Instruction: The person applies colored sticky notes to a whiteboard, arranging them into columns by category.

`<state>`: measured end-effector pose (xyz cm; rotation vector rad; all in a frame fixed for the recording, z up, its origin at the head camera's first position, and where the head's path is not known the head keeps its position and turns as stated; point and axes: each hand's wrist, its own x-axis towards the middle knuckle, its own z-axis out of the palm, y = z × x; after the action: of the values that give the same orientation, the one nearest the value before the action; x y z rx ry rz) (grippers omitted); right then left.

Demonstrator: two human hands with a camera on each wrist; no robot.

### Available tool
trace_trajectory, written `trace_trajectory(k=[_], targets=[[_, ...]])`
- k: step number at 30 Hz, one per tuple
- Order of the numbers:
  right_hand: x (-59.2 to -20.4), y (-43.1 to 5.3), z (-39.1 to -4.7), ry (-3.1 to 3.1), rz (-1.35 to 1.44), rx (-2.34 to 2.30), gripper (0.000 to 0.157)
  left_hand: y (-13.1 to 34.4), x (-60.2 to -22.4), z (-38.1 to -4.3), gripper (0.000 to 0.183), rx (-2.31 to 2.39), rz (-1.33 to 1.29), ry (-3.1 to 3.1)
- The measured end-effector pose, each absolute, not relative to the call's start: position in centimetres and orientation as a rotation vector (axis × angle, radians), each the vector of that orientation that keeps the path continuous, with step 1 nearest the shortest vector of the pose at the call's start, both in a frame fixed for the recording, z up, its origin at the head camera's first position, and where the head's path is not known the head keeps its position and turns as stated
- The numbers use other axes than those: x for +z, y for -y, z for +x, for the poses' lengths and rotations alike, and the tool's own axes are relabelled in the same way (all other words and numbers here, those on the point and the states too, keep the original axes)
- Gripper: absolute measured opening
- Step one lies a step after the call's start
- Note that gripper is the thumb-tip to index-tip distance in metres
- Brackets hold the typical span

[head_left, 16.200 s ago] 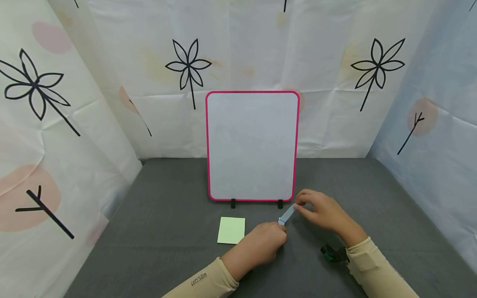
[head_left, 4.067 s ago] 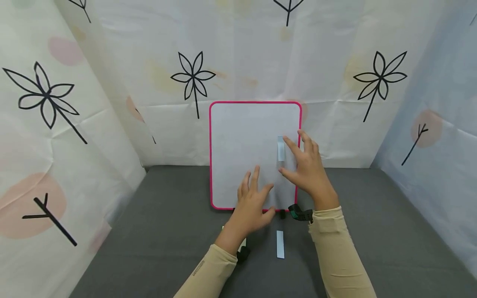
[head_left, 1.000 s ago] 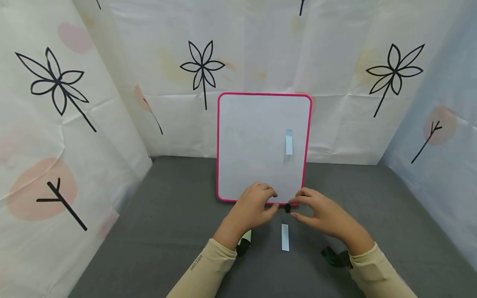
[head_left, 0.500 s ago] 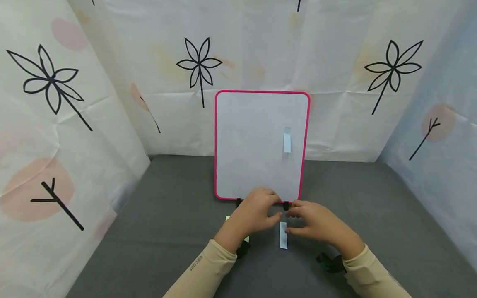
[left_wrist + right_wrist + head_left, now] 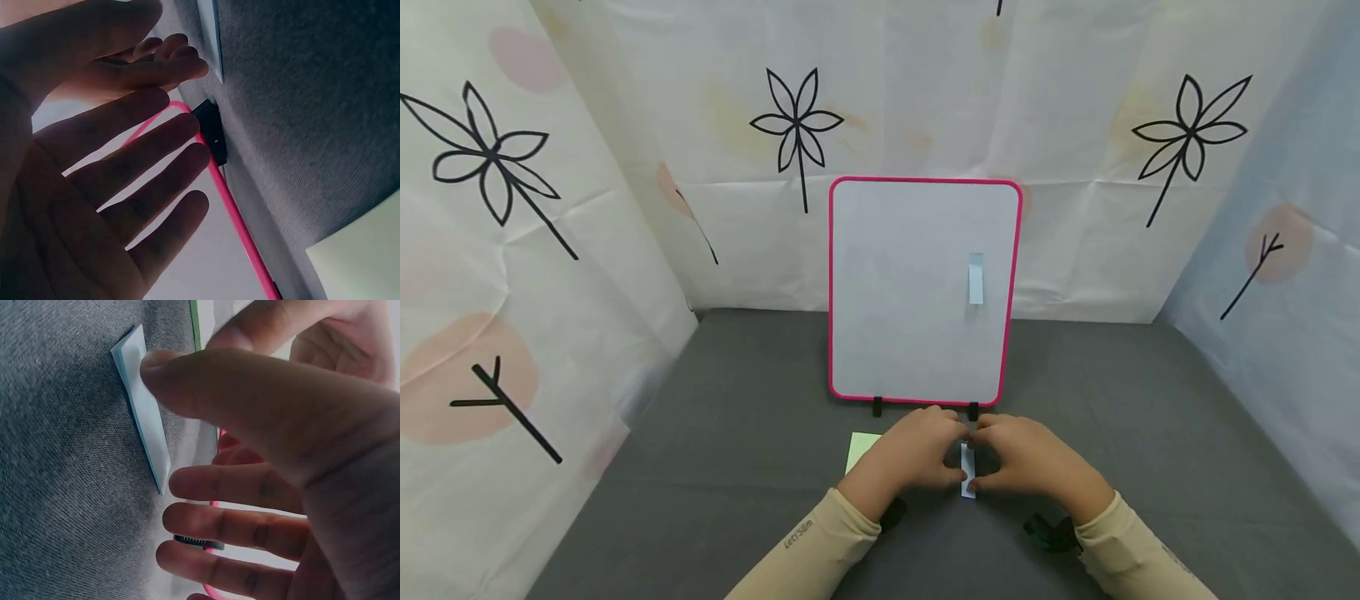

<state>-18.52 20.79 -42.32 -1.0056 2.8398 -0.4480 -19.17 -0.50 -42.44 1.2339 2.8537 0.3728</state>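
Observation:
A narrow stack of pale blue sticky notes (image 5: 967,485) lies on the grey cloth between the two hands. On its left is my left hand (image 5: 917,457), with fingers spread and relaxed and holding nothing. From the right, my right hand (image 5: 1037,463) reaches over the stack; in the right wrist view its thumb (image 5: 178,378) overlaps the stack's edge, though contact is unclear. One pale blue sticky strip (image 5: 976,282) hangs upright on the right side of the pink-rimmed whiteboard (image 5: 910,317), its lower end lifted slightly off.
A light green square sticky-note pad (image 5: 861,448) lies left of the hands, partly covered by the left forearm. Black feet (image 5: 877,407) support the whiteboard. White patterned fabric (image 5: 1060,100) encloses the cloth-covered table (image 5: 745,392) at the back and sides.
Earlier, the right hand stuck a blue strip onto the whiteboard. Since then both hands have come down from the board to the blue stack and drawn closer together.

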Motion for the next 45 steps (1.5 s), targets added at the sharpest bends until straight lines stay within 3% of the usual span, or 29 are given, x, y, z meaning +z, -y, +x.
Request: trace_trajectory(k=[19, 45], targets=[[-42.46, -20.76, -18.69, -2.840, -0.957, -0.416, 0.046, 0.16, -42.88, -18.80, 0.043, 0.236, 1.194, -2.867], [-42.41, -20.79, -18.67, -2.798, -0.979, -0.434, 0.055, -0.15, -43.46, -18.82, 0.047, 0.180, 1.186, -2.867]])
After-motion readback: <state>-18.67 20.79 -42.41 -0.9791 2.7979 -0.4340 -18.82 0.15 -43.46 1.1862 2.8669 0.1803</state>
